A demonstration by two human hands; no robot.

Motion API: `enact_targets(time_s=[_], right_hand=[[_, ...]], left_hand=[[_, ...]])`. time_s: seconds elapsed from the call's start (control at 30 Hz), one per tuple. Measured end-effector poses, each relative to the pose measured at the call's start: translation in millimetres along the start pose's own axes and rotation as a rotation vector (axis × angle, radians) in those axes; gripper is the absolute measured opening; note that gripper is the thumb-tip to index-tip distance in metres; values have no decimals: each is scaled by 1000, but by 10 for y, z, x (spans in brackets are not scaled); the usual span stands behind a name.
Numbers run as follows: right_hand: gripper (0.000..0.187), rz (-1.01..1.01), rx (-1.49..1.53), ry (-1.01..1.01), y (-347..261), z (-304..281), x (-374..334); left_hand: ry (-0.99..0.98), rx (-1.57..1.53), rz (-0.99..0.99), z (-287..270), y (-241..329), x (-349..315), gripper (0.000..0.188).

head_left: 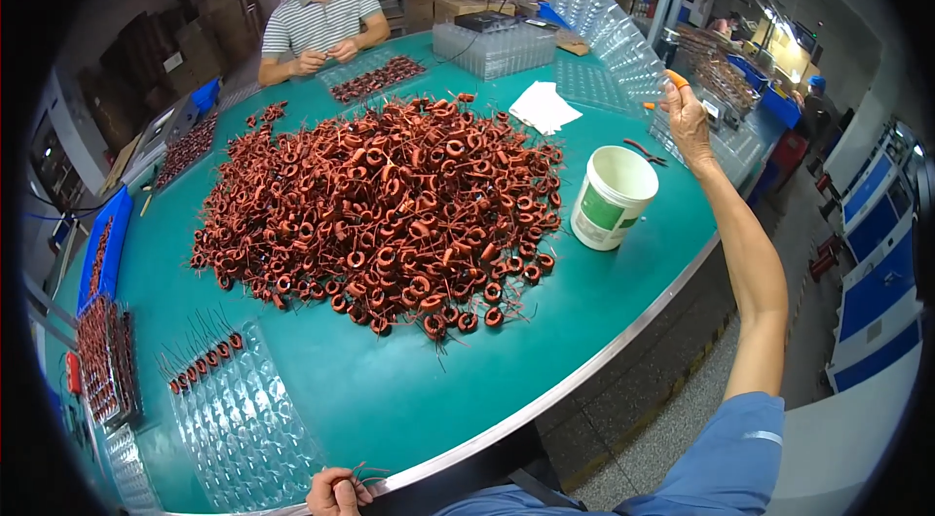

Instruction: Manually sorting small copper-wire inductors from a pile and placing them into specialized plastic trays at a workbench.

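My right hand (690, 127) is raised at the right with the arm stretched out, gripping the lower end of a clear plastic blister tray (606, 24). Orange covers (676, 79) show on its fingertips. The tray stands tilted above the table. At the front edge my left hand (338, 494) is closed; thin red wires stick out from its fingers, like those of the wire-wound ring coils, whose ring is mostly hidden here. A large pile of ring coils (390, 204) fills the middle. Near my left hand lies another blister tray (243, 419), with a row of several coils (206, 362) at its far end.
A white bucket (616, 197) and red-handled pliers (645, 152) stand right of the pile, near white paper (545, 108). Stacked trays (494, 46) sit behind. A co-worker (321, 15) works across the table. Filled trays (105, 360) and a blue bin (104, 248) line the left edge.
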State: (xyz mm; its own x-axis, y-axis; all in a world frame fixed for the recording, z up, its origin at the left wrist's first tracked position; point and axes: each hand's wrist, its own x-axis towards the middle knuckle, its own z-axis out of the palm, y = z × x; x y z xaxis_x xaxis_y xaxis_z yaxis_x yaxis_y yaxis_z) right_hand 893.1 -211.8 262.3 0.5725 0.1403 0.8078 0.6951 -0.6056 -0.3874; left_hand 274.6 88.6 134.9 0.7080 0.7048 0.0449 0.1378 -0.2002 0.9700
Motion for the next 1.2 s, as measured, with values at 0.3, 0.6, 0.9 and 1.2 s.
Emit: enact_targets(time_s=[0.3, 0.6, 0.9, 1.2], right_hand=[[43, -58, -386, 91, 983, 303, 661], [24, -80, -202, -57, 89, -104, 15], [16, 55, 182, -26, -1185, -848, -708], [18, -434, 638, -622, -3199, -523, -2195]], left_hand=[[7, 60, -39, 7, -62, 15, 19], [-7, 6, -38, 31, -27, 56, 20], [-53, -158, -101, -107, -73, -57, 22], [-217, -585, 90, -1, 150, 123, 25]])
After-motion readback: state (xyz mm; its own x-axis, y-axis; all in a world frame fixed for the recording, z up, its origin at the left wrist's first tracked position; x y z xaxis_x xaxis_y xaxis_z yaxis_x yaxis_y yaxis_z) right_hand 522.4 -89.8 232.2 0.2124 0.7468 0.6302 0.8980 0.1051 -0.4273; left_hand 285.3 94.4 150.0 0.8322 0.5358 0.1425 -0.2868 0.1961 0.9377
